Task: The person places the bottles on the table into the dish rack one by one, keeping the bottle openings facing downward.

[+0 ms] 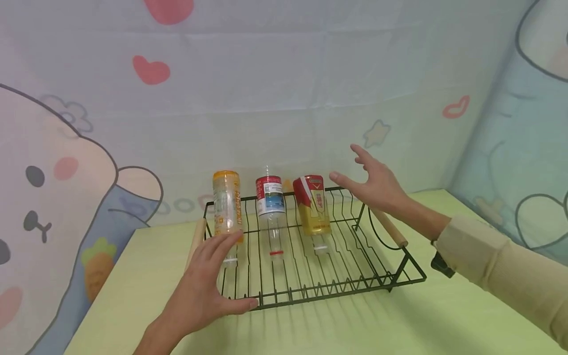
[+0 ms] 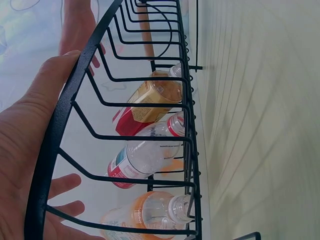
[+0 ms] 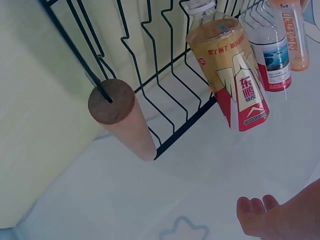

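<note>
Three plastic bottles stand neck-down, leaning, in a black wire dish rack (image 1: 310,295). At the left is an orange-capped-looking clear bottle (image 1: 227,202) with orange print. The middle one is a clear bottle (image 1: 270,197) with a red, white and blue label. To its right leans a red and gold bottle (image 1: 314,204). My left hand (image 1: 199,286) is spread at the rack's front left corner, thumb close to the front rail; contact cannot be told. Fingers apart, my right hand (image 1: 377,185) hovers above the rack's back right part, holding nothing.
The rack has a wooden handle (image 1: 390,229) at its right end and another wooden handle (image 1: 196,241) at its left. Beneath lies a pale green tabletop (image 1: 337,325). A printed cloth backdrop (image 1: 275,88) hangs close behind the rack.
</note>
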### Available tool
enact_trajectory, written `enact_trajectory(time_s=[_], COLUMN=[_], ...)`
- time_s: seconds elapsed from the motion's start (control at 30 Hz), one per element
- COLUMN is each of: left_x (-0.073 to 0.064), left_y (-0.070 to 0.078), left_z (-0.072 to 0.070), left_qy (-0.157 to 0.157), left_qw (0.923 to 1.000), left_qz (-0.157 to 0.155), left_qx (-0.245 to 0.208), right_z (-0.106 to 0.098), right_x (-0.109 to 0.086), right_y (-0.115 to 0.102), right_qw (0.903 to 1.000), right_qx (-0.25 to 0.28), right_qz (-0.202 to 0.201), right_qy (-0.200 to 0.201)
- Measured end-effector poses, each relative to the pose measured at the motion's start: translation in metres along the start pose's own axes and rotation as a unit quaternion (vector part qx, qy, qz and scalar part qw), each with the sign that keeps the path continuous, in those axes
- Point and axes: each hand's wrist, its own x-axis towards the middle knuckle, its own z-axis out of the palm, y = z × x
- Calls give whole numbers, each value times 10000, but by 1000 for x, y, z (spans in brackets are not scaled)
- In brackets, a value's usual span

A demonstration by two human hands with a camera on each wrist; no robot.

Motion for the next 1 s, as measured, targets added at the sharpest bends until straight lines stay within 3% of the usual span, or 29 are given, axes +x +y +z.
enact_trajectory(time_s=[0.3, 0.53, 0.73, 0.87, 1.0], left_x=[4, 6, 10, 16, 19], left_y=[-2, 0, 1, 1, 1], left_z=[-1, -9, -20, -33, -47], left_qy=[-126, -285, -376, -702, -1197], left_qw=[9999, 9992, 9971, 9929, 9867], left_qz=[9, 125, 511, 792, 862], left_qx=[93, 232, 429, 546, 677], right_z=[-1, -4, -12, -18, -23], right_x=[-4, -13, -33, -44, -55], right_y=[1, 4, 10, 16, 22], right_qw=[9997, 9931, 9846, 9796, 9734], right_qx=[-86, -455, -612, -834, -1007], right_qz=[-208, -1038, -1506, -1607, -1770], right_qy=[-90, -293, -644, -867, -1049])
